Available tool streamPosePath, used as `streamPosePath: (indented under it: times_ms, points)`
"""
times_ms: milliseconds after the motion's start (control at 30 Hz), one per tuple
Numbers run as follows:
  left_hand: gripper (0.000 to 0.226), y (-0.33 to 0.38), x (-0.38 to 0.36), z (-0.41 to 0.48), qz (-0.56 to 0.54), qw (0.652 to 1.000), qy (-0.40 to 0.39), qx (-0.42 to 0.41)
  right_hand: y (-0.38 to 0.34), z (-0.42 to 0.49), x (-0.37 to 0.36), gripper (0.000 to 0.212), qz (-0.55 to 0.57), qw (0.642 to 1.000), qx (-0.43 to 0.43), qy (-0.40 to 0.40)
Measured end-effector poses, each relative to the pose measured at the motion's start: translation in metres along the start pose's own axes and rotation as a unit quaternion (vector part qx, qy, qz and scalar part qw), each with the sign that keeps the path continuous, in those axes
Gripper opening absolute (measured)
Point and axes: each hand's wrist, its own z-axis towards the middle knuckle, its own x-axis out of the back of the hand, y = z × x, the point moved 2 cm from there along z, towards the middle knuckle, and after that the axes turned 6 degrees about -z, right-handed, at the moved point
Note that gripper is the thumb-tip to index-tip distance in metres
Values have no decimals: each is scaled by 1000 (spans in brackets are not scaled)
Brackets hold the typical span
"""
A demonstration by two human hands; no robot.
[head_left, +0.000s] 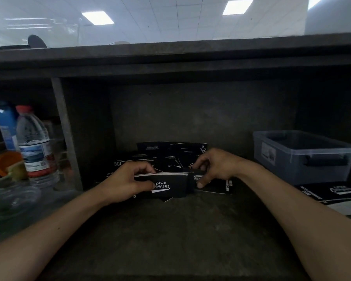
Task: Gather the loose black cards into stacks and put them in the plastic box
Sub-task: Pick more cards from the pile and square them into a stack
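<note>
A stack of black cards (166, 184) with white lettering stands on edge at the middle of the dark shelf. My left hand (128, 180) grips its left end, thumb in front and fingers behind. My right hand (213, 168) pinches a black card (198, 177) against the stack's right end. Behind both hands lie several loose black cards (170, 155) in a messy pile. The clear plastic box (304, 155) sits at the right, its top open; its inside is too dim to read.
A water bottle (36, 145) with a red cap, a blue carton (6, 128), an orange cup (6, 162) and a clear lid stand at the left beyond a wooden divider (66, 134). More black printed cards (340, 192) lie in front of the box.
</note>
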Motion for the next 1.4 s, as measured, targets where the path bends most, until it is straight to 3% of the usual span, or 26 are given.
streamPosePath:
  times_ms: [100, 167, 300, 367, 500, 600, 867, 933, 967, 1067, 1100, 1167, 1267, 1400]
  points:
    - [13, 1, -1, 0, 1, 1000, 2, 10, 7, 0, 13, 20, 92, 990, -18, 106]
    - [14, 2, -1, -1, -4, 1000, 1, 10, 9, -1, 23, 18, 202, 959, -43, 196]
    - [35, 1, -1, -1, -17, 1000, 7, 21, 1, -5, 32, 53, 396, 876, -12, 277]
    - [51, 0, -1, -1, -17, 1000, 11, 23, -4, -7, 30, 69, 426, 867, 24, 259]
    - [79, -4, 1, 0, -1, 999, 13, 30, -14, -11, 22, 33, 431, 886, 6, 171]
    - [83, -4, 0, 0, -14, 999, 14, 31, -15, -9, 11, 10, 385, 919, -1, 85]
    - [33, 2, -1, -2, -51, 998, -19, -16, -4, -6, 13, 19, 336, 942, -10, 3]
    - [28, 3, -1, -2, -53, 998, -15, -26, -3, -4, 7, 16, 272, 962, -14, -17]
    - [26, 3, -2, -2, -52, 998, -14, -27, -2, -2, 5, 15, 234, 972, -12, 4]
    - [25, 2, -2, -2, -58, 998, -5, -21, 7, 6, 6, 15, 110, 979, -6, 170]
    - [26, 2, -2, -1, -61, 998, 0, -21, 11, 8, 5, 28, 39, 979, -9, 202]
    - [31, 1, -2, -1, -64, 998, 3, -20, 17, 8, -1, 56, -26, 982, -28, 184]
    - [41, 0, -1, -1, -54, 998, -8, -28, 18, 9, -7, 71, -4, 989, -57, 133]
    - [34, -1, -1, 0, -28, 999, -4, -31, 18, 12, 2, 52, 87, 973, -69, 202]
